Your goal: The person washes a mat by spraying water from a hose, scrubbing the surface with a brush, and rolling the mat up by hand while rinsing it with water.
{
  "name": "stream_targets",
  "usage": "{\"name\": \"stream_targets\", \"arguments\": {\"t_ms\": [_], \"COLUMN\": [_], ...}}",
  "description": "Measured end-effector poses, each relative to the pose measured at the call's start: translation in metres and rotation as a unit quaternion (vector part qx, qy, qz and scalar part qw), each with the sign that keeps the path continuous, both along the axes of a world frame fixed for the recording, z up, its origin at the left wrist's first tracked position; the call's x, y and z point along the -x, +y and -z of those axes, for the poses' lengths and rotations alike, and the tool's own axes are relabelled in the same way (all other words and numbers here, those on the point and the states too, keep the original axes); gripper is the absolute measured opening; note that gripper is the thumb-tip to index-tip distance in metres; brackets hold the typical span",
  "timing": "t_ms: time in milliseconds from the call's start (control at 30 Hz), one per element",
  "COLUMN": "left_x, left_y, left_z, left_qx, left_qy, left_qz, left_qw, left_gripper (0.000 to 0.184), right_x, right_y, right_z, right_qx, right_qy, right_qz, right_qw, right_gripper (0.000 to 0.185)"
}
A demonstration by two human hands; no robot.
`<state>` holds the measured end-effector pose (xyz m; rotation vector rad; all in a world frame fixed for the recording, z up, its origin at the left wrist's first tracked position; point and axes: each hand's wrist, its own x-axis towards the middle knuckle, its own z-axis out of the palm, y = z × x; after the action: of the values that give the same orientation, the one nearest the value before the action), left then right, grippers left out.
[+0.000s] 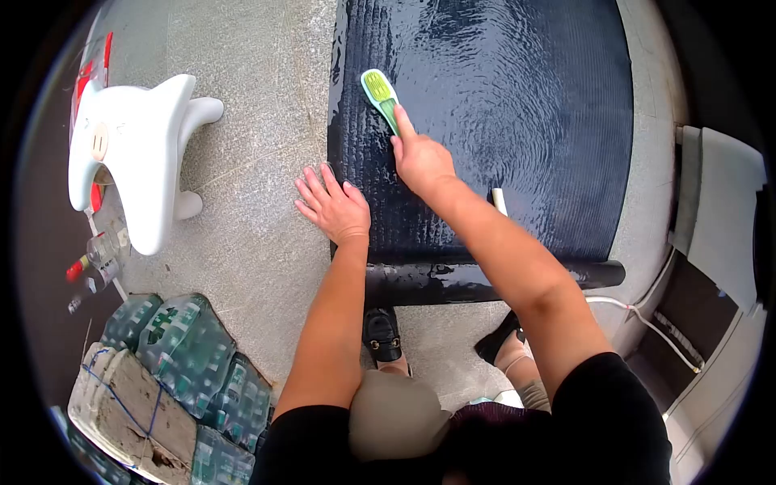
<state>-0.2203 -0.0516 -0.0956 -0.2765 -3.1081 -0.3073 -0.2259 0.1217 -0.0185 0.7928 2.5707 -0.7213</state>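
Observation:
My right hand [426,163] is closed around the handle of a green and white scrubbing brush [378,87], index finger stretched along it. The brush lies over the left part of a wet, black ribbed mat [582,145]; whether its bristles touch the mat is hidden. Fingers spread, my left hand [335,208] rests at the mat's left edge, partly over the concrete floor. A white tube end [499,200] shows beside my right forearm, with rippling water above it on the mat. The mat's near end is rolled up [404,283] in front of my feet.
To the left stands a white animal-shaped stool [149,153]. Glass bottles [101,259] lie below it. Several packs of green plastic bottles [186,343] and a tied, dirty white bundle [133,412] sit lower left. A white hose [614,302] runs along the right, near a grey panel [723,210].

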Motion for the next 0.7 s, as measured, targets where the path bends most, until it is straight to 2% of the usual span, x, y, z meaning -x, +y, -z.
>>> {"name": "stream_targets", "arguments": {"t_ms": [100,167,267,333,433,567,667,700], "left_x": [0.0,-0.002,0.001,0.0,-0.001,0.0,-0.002,-0.001], "left_y": [-0.001,-0.002,0.0,0.0,0.0,0.0,-0.001,0.0], "left_z": [-0.001,-0.001,-0.001,-0.003,-0.001,-0.001,0.001,0.001], "left_qx": [0.0,0.006,-0.011,0.009,0.004,0.013,0.01,0.006], "left_qy": [0.003,-0.001,0.024,0.006,0.011,0.016,0.012,0.017], "left_qz": [0.007,0.016,0.013,0.007,0.009,0.01,0.014,0.01], "left_qw": [1.0,1.0,1.0,1.0,1.0,1.0,1.0,1.0], "left_gripper": [0.058,0.062,0.069,0.072,0.072,0.07,0.069,0.069], "right_x": [-0.102,-0.089,-0.011,0.034,0.002,-0.128,-0.132,-0.111], "right_y": [-0.016,0.021,0.082,0.098,0.058,-0.011,0.032,0.055], "right_z": [-0.006,-0.005,0.011,0.003,0.001,-0.017,0.001,0.008], "right_qx": [0.007,-0.065,-0.114,-0.111,-0.048,0.023,-0.105,-0.122], "right_qy": [-0.039,-0.043,0.026,0.015,0.004,-0.082,-0.037,0.009], "right_qz": [-0.1,-0.15,-0.018,0.076,0.112,-0.01,-0.092,-0.052], "right_qw": [0.994,0.986,0.993,0.991,0.993,0.996,0.99,0.991], "right_gripper": [0.06,0.058,0.049,0.051,0.055,0.062,0.059,0.056]}}
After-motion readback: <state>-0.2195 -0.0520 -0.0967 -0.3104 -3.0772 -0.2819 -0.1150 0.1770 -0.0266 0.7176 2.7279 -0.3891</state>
